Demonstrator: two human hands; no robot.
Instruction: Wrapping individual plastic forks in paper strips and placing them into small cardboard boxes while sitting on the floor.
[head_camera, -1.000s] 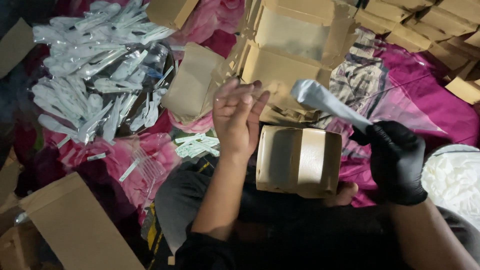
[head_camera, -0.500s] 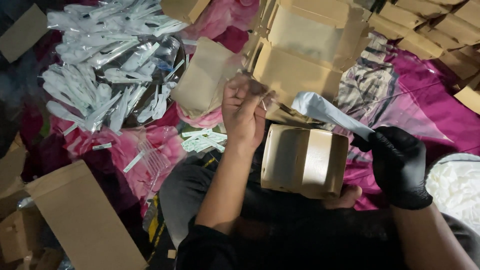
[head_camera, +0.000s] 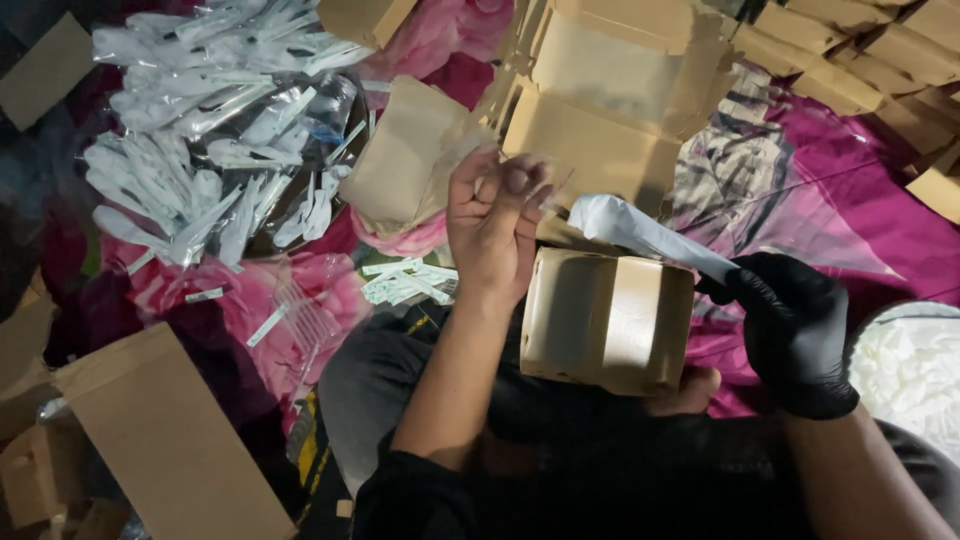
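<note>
Two hands: gloved right hand (head_camera: 795, 330) pinching a crinkly white packet (head_camera: 650, 235), bare left hand (head_camera: 492, 225) loosely curled above a brown cardboard box (head_camera: 605, 320)

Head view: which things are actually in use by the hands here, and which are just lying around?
In use:
- brown cardboard box on the lap
- white wrapped packet, held by the gloved right hand
- bare left hand, raised above the box

Lying about:
- pile of wrapped white cutlery
- stacked open boxes
- flat cardboard sheet
- pink cloth
</note>
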